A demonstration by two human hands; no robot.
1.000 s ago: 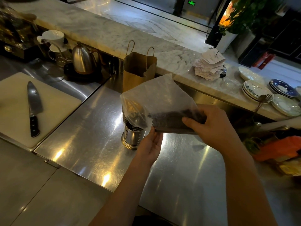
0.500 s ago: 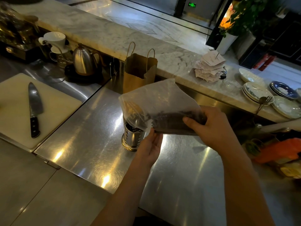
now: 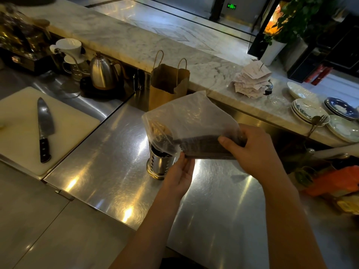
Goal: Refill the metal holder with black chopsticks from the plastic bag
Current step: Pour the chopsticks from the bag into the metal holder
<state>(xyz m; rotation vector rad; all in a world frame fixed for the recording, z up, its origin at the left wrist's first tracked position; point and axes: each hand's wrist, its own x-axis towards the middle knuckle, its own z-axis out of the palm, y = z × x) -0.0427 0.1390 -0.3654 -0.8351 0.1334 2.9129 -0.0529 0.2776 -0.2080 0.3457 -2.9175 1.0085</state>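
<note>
A perforated metal holder [image 3: 159,165] stands upright on the steel counter [image 3: 108,158]. Above it I hold a translucent plastic bag [image 3: 186,121] on its side, its open end drooping over the holder's mouth. A bundle of black chopsticks [image 3: 204,147] lies inside the bag, its left ends near the holder's rim. My right hand [image 3: 252,150] grips the bag and the bundle from the right. My left hand [image 3: 180,175] is under the bag's lower edge with fingers pinching the plastic, close to the holder's right side.
A white cutting board [image 3: 23,129] with a large knife [image 3: 44,129] lies at the left. A kettle [image 3: 103,72] and a brown paper bag [image 3: 168,86] stand behind the holder. Stacked plates [image 3: 310,111] and a pile of receipts [image 3: 250,80] sit on the marble ledge.
The bag has tipped slightly lower toward the holder, and both hands shifted a little with it. The grip on the bag is the same.
</note>
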